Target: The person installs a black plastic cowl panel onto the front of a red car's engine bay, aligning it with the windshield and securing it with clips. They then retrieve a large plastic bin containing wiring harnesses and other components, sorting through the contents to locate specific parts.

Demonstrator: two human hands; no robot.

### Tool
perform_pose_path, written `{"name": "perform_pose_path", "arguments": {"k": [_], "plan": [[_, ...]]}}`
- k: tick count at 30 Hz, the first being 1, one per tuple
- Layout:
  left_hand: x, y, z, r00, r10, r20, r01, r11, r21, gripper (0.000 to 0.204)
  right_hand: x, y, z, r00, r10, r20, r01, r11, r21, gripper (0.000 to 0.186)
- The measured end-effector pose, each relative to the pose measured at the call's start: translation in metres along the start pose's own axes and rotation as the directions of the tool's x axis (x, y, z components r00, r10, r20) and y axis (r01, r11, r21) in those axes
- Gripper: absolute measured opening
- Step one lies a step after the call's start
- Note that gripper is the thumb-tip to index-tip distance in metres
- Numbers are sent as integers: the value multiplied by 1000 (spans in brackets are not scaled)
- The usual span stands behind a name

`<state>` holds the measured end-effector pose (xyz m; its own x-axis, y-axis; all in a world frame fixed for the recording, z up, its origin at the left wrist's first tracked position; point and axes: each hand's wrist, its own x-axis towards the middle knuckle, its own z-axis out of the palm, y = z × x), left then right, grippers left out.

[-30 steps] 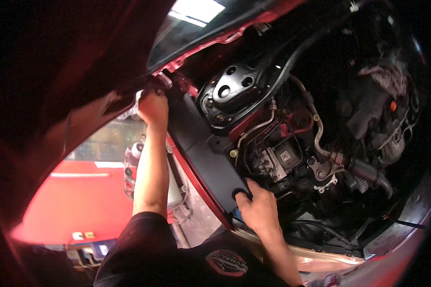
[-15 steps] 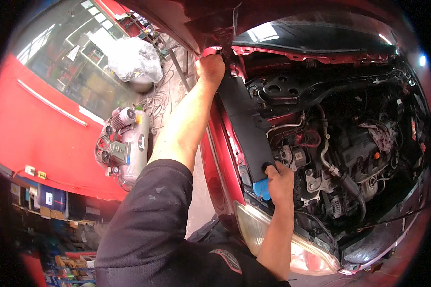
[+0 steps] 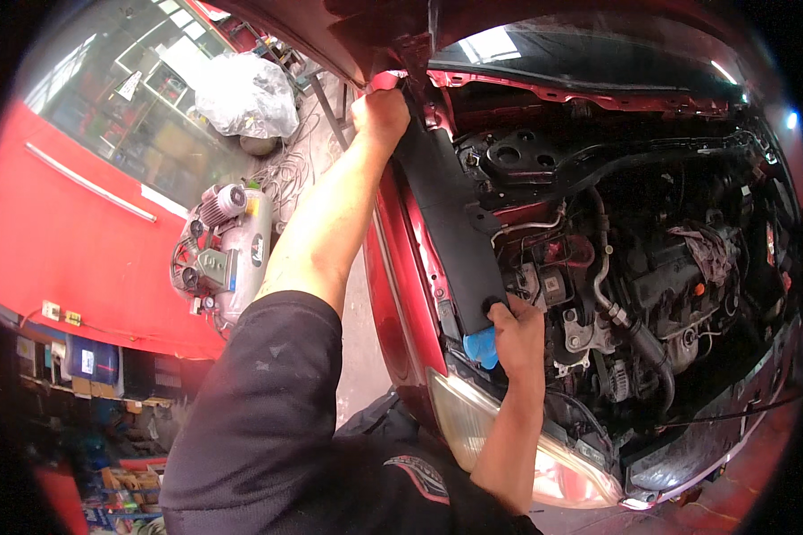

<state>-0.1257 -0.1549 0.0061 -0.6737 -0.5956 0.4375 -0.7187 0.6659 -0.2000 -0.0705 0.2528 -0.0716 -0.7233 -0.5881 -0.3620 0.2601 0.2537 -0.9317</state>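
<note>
No wording reads clearly. Near, a red-and-white emblem (image 3: 419,477) with lettering sits partly folded on the black shirt (image 3: 250,446). At left, the compressor tank (image 3: 239,290) bears a dark oval plate (image 3: 257,251) and a yellow sticker (image 3: 252,207); nearer, a blue bin (image 3: 107,355) carries a white label (image 3: 87,361). At right, a pale square label (image 3: 552,286) marks a dark module (image 3: 562,274).

Left grip (image 3: 382,114) is resting at far end of black panel (image 3: 459,232), hold unclear; right grip (image 3: 519,328) is pinching near end beside blue piece (image 3: 481,349). Headlight (image 3: 477,423) is sitting below, compressor (image 3: 241,250) is standing left.
</note>
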Motion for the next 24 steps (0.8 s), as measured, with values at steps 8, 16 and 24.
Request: {"name": "perform_pose_path", "arguments": {"k": [8, 16, 24], "plan": [[-3, -5, 7, 995, 100, -1, -100, 992, 80, 21, -1, -2, 1, 999, 38, -28, -39, 998, -39, 46], [1, -1, 5, 999, 45, -23, -44, 997, 67, 39, 6, 5, 15, 995, 32, -94, -52, 976, -213, 52], [-33, 10, -15, 955, -295, 12, 287, 916, -280, 44, 13, 12, 6, 981, 86, -171, -71, 993, 92, 38]]}}
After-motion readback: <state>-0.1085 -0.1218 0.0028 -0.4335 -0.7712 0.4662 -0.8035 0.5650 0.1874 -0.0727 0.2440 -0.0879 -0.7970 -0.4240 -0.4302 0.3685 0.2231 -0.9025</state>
